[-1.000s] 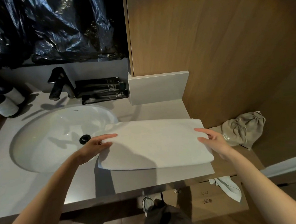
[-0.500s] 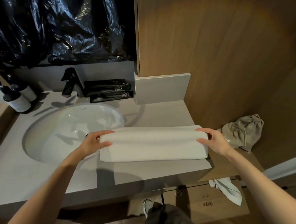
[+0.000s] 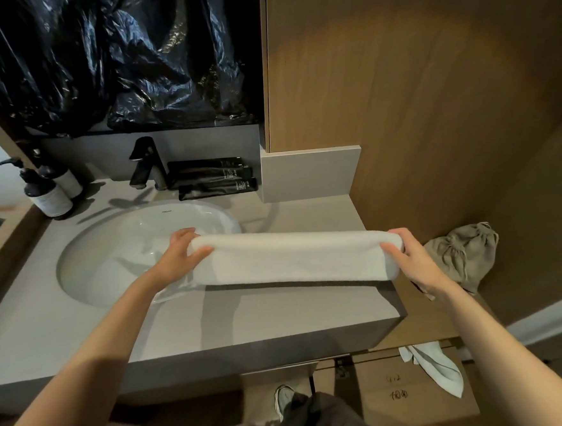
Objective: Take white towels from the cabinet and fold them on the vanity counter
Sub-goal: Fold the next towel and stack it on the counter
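The left hand (image 3: 179, 256) grips the left end of a folded white towel (image 3: 293, 258), thumb on the near face and fingers curled over the far fold. The right hand (image 3: 412, 260) holds the right end the same way, thumb in front and fingers wrapped behind. Between them the towel stretches as a long, thick band across the right part of the vanity counter (image 3: 280, 316), its left end over the rim of the sink (image 3: 119, 244) and its right end at the counter's right edge. Whether its lower edge rests on the counter or hangs just above cannot be told.

Behind the sink stands a dark faucet (image 3: 146, 164), with black tubes (image 3: 210, 177) stacked just beside it on the right and two pump bottles (image 3: 47, 194) at the far left. Crumpled black plastic sheeting (image 3: 112, 58) covers the wall above. A wood panel (image 3: 430, 86) rises to the right, and a beige drawstring bag (image 3: 465, 253) lies on a lower ledge near the right hand. Below the counter a white cloth (image 3: 433, 368) hangs over a cardboard box (image 3: 402, 400)
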